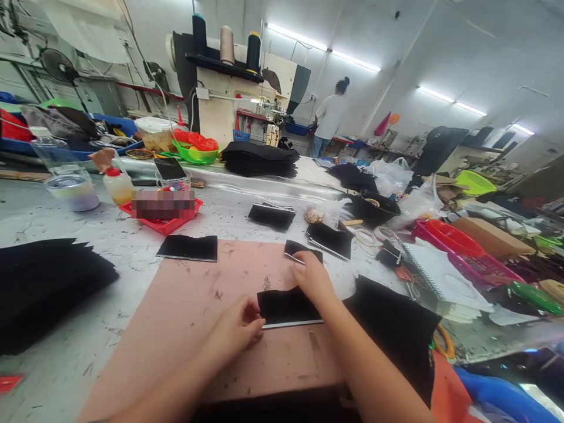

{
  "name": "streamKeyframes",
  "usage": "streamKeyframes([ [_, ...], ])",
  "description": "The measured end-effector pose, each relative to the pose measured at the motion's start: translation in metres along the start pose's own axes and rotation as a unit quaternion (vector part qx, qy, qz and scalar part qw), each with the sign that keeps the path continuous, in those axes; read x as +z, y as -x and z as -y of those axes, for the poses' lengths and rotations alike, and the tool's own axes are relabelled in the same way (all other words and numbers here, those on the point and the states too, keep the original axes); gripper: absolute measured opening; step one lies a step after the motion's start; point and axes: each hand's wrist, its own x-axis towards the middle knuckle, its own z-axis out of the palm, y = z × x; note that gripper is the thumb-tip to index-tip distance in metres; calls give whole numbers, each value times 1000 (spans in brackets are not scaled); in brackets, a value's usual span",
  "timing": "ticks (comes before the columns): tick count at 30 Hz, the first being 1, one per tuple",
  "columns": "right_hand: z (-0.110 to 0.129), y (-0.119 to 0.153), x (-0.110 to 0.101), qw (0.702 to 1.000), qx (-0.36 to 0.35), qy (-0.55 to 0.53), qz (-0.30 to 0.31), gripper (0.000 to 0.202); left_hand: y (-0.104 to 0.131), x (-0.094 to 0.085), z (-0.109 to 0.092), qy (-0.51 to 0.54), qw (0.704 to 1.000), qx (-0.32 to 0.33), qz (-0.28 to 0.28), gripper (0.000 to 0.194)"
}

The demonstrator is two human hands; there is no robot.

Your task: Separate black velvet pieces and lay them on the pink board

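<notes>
A black fabric piece [288,306] with a white strip along its near edge lies on the pink board [189,311]. My left hand [241,324] pinches this piece at its left edge, the fingers closed. Beyond it, my right hand [314,277] has thumb and fingers on a smaller black piece [291,249], also edged in white. My right forearm passes over the right end of the nearer piece and hides it. Another white-edged black piece [187,248] rests at the board's far left corner.
Black fabric stacks stand at left [48,288] and right [392,329]. Small stacks [272,216] lie behind the board. A red basket [165,223], a glue bottle [118,187], a notebook [445,279] and a pink basket [497,267] surround the area. A sewing machine [220,94] and a person [329,114] are beyond.
</notes>
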Motion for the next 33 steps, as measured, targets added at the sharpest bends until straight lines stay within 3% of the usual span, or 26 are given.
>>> streamKeyframes([
  [3,12,34,1,985,-94,11,145,28,8,-11,4,-2,1000,17,-11,20],
  [5,18,53,2,961,-193,67,186,25,9,-14,5,-2,1000,19,-17,21],
  [8,22,68,10,932,-295,153,146,12,7,-12,4,-4,1000,4,-11,21],
  [13,31,74,18,919,-340,164,113,21,6,1,-5,14,1000,-22,-5,17],
  [21,50,87,9,928,-310,174,109,22,13,-3,-8,22,1000,-22,7,22],
  [26,55,89,9,961,-218,59,159,16,15,-7,-10,44,998,-30,41,19],
  [33,57,90,10,960,-203,55,184,16,15,-10,-10,56,997,-25,42,18],
])
